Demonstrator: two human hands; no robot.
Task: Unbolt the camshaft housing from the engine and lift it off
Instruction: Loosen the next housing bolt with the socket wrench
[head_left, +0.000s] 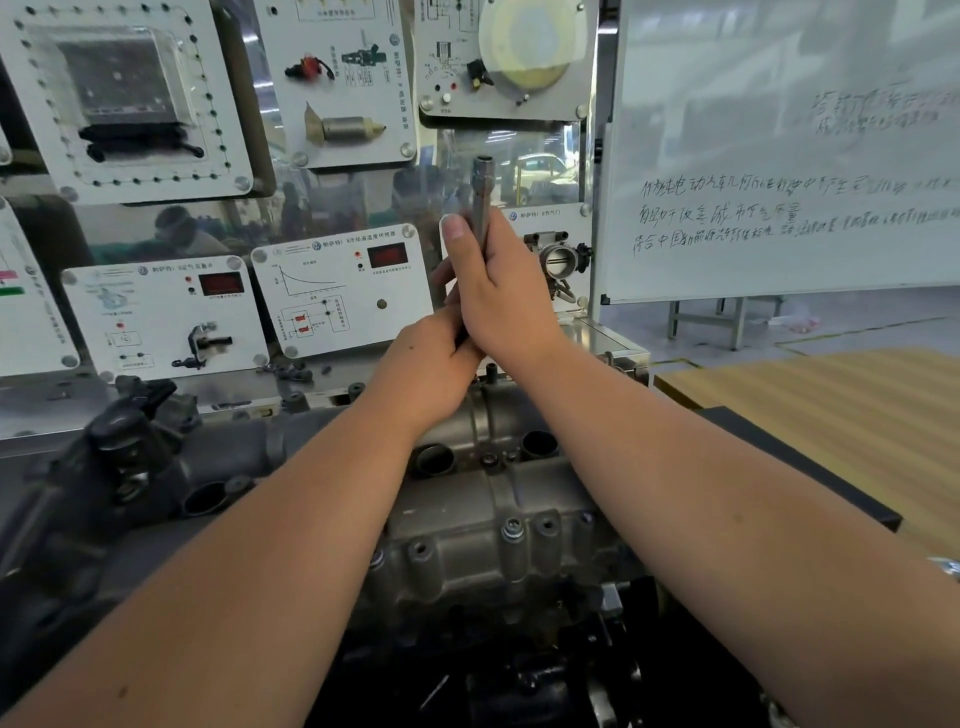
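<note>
The grey cast camshaft housing (467, 525) lies on top of the engine at lower centre, with bolt heads and round openings along it. A steel wrench handle (481, 192) stands nearly upright above the housing's far end. My right hand (498, 291) grips the handle high up, thumb laid along it. My left hand (431, 364) grips the same handle just below, fingers wrapped round it. The tool's lower end and the bolt it sits on are hidden behind my hands.
A dark intake manifold (130, 467) lies left of the housing. Training panels with sensors and displays (337, 296) stand close behind the engine. A whiteboard (779, 156) stands at the right, and a wooden tabletop (831, 405) lies beyond my right forearm.
</note>
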